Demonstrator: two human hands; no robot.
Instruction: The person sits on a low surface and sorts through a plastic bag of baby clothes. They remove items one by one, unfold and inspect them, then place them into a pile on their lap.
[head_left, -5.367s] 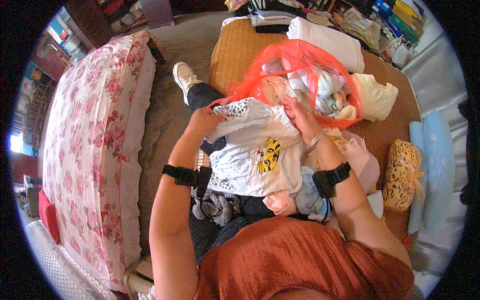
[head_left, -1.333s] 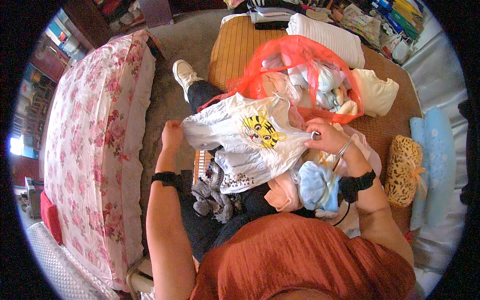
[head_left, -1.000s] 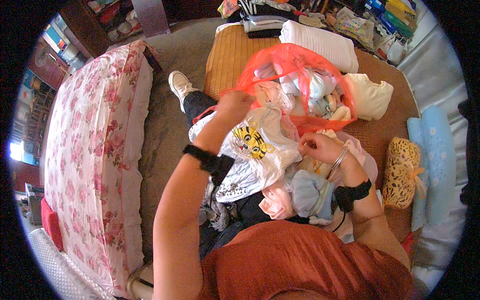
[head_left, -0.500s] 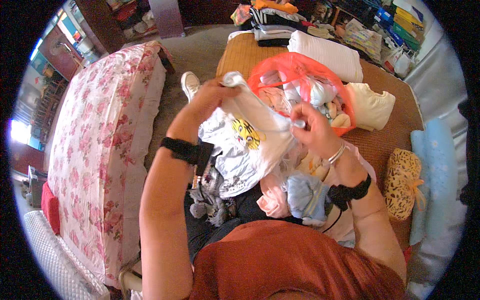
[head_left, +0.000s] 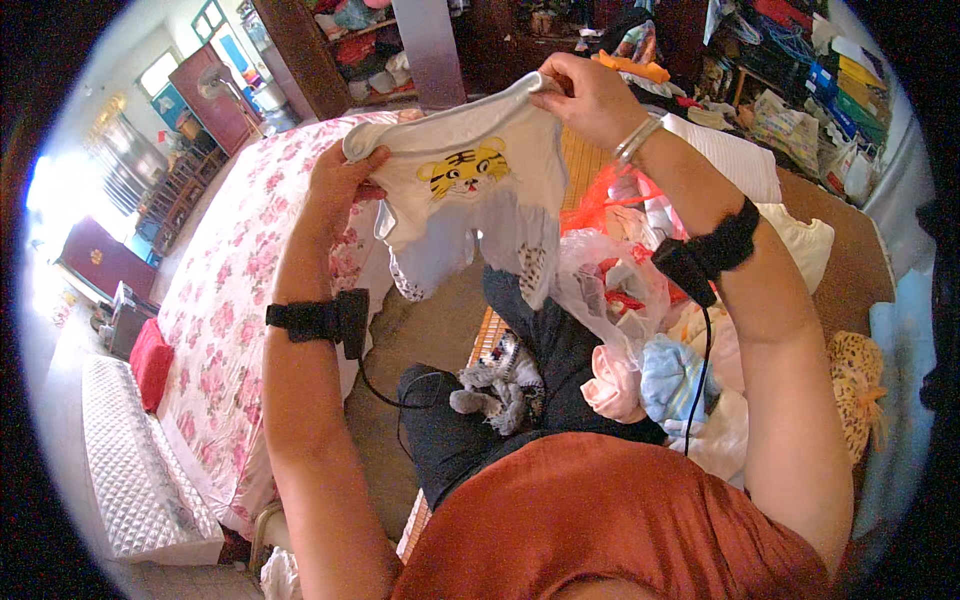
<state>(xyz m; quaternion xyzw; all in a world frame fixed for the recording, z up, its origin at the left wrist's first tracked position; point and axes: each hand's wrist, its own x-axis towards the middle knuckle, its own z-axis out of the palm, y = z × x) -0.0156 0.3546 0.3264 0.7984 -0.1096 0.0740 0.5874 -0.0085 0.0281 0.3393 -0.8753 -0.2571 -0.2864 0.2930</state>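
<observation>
A small pair of white baby pants (head_left: 410,200) hangs stretched out in front of me, with a yellow tiger face on the seat and spotted cuffs on the short legs. My left hand (head_left: 342,185) pinches one end of the waistband. The other end is gripped by my right hand (head_left: 592,100), held a little higher. Below, by my lap, lie a grey knitted piece with pompoms (head_left: 500,390), a rolled pink cloth (head_left: 612,385) and a bundled light-blue garment (head_left: 672,380).
To the left stands a bed with a rose-patterned cover (head_left: 245,270). On the right are a red plastic bag (head_left: 600,205) of clothes, a clear plastic bag (head_left: 590,275), a folded white quilt (head_left: 735,150) and a spotted bundle (head_left: 855,390). Black straps with cables circle both forearms.
Both hands have lifted the pants; the right hand rose and moved away from me. The tiger print now faces me upright, and the legs hang down. My view has tilted up and left.
</observation>
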